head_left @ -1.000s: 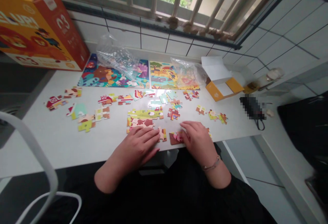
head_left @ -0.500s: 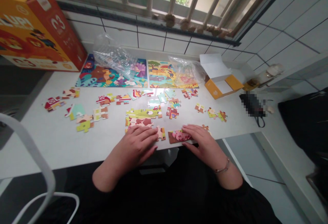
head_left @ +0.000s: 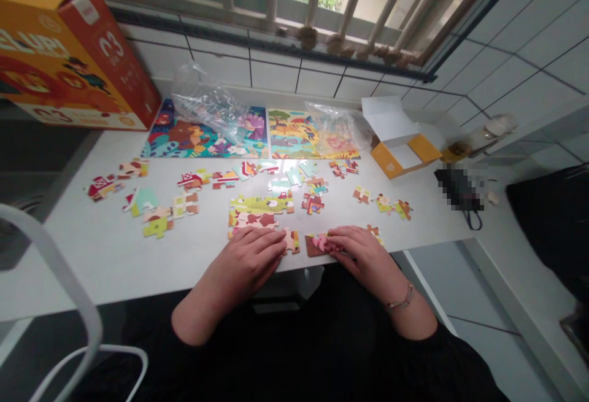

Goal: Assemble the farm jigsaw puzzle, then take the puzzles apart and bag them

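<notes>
The half-curled right hand [head_left: 361,248], grip unclear, is partly covering a brown-and-pink cardboard puzzle strip [head_left: 316,245] running lengthwise along the front edge of the white bench [head_left: 124,261].

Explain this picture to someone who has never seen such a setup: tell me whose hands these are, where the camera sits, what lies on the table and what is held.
There is no machine here: these are a person's two bare hands, seen by a camera worn on the head. On the long white table lie scattered colourful jigsaw pieces, two brightly printed flat picture sheets partly covered by crumpled clear plastic wrapping, and a small open orange cardboard box. The left hand partly covers a joined jigsaw section with a brown-and-white cow. The right hand has its fingers over a jigsaw section with a pink pig. Whether either hand grips anything is hidden.
</notes>
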### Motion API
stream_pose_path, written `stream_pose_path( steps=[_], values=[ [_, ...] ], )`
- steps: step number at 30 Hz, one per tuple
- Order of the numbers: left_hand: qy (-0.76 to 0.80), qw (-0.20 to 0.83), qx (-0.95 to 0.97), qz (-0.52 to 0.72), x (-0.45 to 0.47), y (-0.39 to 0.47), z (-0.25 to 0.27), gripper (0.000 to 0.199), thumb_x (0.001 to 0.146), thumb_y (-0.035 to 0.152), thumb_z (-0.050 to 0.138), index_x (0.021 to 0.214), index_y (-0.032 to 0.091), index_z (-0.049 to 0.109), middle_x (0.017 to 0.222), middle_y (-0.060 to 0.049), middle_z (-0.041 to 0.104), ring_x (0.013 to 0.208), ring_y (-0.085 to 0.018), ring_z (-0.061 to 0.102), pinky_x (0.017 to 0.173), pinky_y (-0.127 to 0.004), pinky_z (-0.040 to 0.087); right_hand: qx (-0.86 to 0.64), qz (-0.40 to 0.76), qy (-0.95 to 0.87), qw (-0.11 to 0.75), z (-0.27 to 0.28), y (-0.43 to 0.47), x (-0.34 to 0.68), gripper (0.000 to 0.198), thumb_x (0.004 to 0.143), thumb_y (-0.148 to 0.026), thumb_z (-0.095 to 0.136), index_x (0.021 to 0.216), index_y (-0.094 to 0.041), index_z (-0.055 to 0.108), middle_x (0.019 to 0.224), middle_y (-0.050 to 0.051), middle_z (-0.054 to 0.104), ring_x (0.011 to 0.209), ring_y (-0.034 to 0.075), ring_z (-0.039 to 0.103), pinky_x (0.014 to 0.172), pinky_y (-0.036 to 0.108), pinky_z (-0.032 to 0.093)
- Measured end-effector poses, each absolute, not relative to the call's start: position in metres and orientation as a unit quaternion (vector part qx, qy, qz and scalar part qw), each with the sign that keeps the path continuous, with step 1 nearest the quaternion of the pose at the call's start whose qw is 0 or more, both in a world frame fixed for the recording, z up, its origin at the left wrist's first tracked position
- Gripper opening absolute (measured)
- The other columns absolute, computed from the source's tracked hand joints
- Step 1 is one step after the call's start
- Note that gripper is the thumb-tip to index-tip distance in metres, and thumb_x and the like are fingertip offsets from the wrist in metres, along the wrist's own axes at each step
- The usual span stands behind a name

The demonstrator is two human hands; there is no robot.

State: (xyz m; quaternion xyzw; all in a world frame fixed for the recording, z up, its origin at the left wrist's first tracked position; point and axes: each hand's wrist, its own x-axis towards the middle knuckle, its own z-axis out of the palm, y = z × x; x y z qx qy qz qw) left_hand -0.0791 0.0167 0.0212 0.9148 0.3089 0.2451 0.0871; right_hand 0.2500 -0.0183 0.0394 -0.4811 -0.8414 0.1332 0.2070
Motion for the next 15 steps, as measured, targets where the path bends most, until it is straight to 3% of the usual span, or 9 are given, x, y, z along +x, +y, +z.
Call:
stream_pose_path(
  steps=[15],
  values=[
    [0.38, 0.127, 0.884, 0.24, -0.074, 0.036, 0.022, 0.025, 0.11, 0.022, 0.057, 0.126, 0.025, 0.075, 0.143, -0.011, 0.074, 0.133, -0.029, 0.067, 0.121, -0.059, 0.048, -0.442, 0.139, -0.862, 0.206, 0.042, -0.017, 0.247, 0.021, 0.11, -0.024, 0.062, 0.128, -0.028, 0.073, 0.134, 0.009, 0.078, 0.124, 0.026, 0.073, 0.103, 0.051, 0.061]
  ],
)
